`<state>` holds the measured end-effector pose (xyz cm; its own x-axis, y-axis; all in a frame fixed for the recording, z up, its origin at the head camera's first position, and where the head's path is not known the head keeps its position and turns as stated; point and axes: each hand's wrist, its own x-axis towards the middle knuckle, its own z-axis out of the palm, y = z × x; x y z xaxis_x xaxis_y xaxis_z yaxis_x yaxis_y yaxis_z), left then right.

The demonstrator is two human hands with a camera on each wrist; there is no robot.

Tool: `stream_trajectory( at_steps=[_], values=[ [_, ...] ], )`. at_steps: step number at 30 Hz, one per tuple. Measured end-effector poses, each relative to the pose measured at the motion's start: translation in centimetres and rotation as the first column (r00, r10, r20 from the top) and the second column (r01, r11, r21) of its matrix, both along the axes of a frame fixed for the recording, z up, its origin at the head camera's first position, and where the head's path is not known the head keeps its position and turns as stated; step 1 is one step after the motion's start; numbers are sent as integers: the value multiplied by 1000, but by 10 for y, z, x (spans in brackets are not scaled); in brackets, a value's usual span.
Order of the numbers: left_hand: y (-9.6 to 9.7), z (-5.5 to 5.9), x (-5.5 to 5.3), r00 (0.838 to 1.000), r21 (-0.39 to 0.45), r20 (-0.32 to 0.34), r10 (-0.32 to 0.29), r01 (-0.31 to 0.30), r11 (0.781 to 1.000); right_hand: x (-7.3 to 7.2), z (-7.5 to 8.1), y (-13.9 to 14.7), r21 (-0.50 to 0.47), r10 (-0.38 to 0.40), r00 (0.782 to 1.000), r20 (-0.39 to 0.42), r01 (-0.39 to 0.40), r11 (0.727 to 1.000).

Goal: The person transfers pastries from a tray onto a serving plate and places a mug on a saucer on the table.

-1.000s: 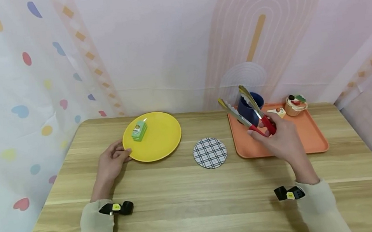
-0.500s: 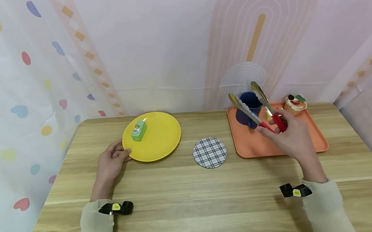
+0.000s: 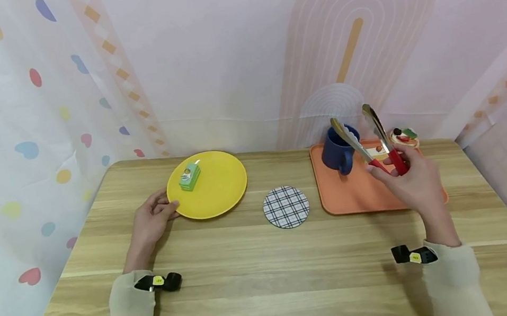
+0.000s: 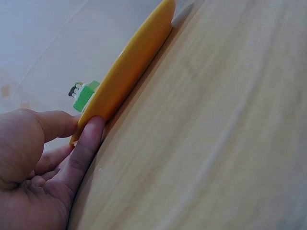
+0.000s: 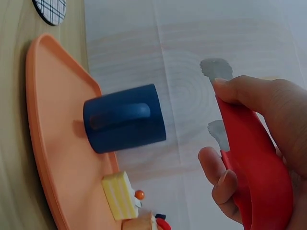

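1. Left hand: at plate's 8 o'clock (12 = table's far edge), grasping; thumb and fingers pinch the rim. Long beige sleeve, black strap on the wrist.
2. Plate: yellow, round, on the wooden table, at 10 o'clock from the coaster.
3. Green block: on plate, 10 o'clock side. White and dark bits on top, too small to read.
4. Coaster: round, black-and-white check, flat on table between plate and tray.
5. Mug: dark blue, upright on tray at its 10 o'clock, handle toward 5.
6. Tray: orange, nearly 3 o'clock from coaster.
7. Tongs: red handles, metal arms spread apart, held up over tray, tips toward 11 o'clock.
8. Cake slice: yellow and white layers, on tray around 12, between mug and cupcake.
9. Cupcake: fruit-topped, tray's 1 o'clock, partly behind right hand.
10. Right hand: grasping tongs by the handles, above tray's 3 o'clock side.
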<state>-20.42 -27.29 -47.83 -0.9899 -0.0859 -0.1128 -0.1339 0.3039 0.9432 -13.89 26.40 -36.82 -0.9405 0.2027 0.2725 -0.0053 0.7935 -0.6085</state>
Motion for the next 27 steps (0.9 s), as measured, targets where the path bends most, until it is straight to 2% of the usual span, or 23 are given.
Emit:
stream_trajectory(
  at_steps=[14, 23, 27],
  values=[
    [-1, -2, 0, 1000, 6, -3, 3, -3, 1000, 1, -3, 19, 12, -75, 997, 12, 75, 997],
    [0, 1, 2, 1000, 12, -13, -4, 4, 1000, 0, -5, 30, 5, -125, 987, 103, 126, 992],
    [0, 1, 1, 1000, 14, -10, -5, 5, 1000, -1, -7, 34, 4, -133, 985, 113, 134, 991]
  ],
)
